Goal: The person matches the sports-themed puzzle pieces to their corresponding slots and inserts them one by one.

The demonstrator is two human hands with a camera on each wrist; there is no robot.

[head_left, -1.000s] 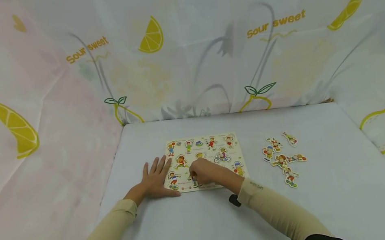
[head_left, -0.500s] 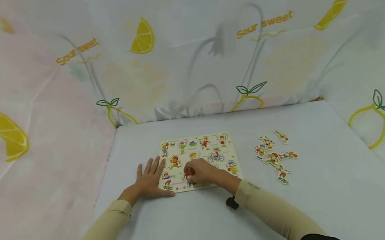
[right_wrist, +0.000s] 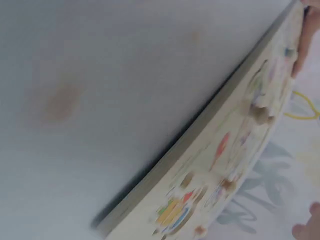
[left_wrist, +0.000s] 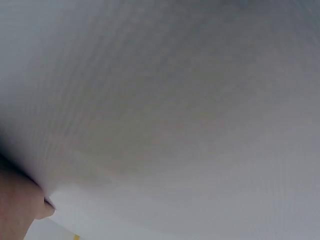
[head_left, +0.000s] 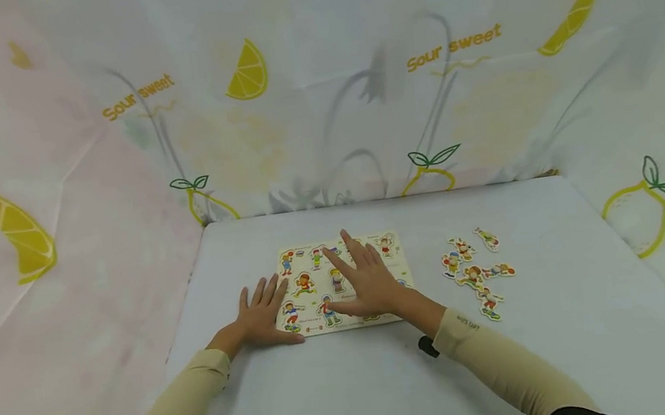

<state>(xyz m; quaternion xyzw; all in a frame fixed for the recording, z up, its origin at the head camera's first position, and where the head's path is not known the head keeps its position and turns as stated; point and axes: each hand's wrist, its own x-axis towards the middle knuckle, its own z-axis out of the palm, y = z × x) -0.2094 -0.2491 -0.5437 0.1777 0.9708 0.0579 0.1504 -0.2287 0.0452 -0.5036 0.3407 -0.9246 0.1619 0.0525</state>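
A cream peg puzzle board (head_left: 400, 262) with cartoon sports figures lies on the white table. My left hand (head_left: 263, 316) rests with spread fingers at the board's left edge; part of it shows at the lower left corner of the left wrist view. Above the right half of the board, my right hand (head_left: 372, 285) has its fingers spread and holds nothing, hiding some figures. Just left of its thumb sits a figure piece (head_left: 328, 311) in blue and red. The right wrist view shows wooden knobs (right_wrist: 261, 115) standing up from the board and a recess with a printed picture (right_wrist: 175, 212).
Right of the board, several loose figure pieces (head_left: 472, 276) lie in a loose cluster, with one piece (head_left: 486, 239) slightly apart at the back. A printed cloth backdrop (head_left: 322, 131) rises behind the white table (head_left: 358, 388).
My right hand has let go of the figure piece at the board's front, opened its fingers, and moved slightly right and up. The left hand stays at the board's edge. The head view has shifted a little.
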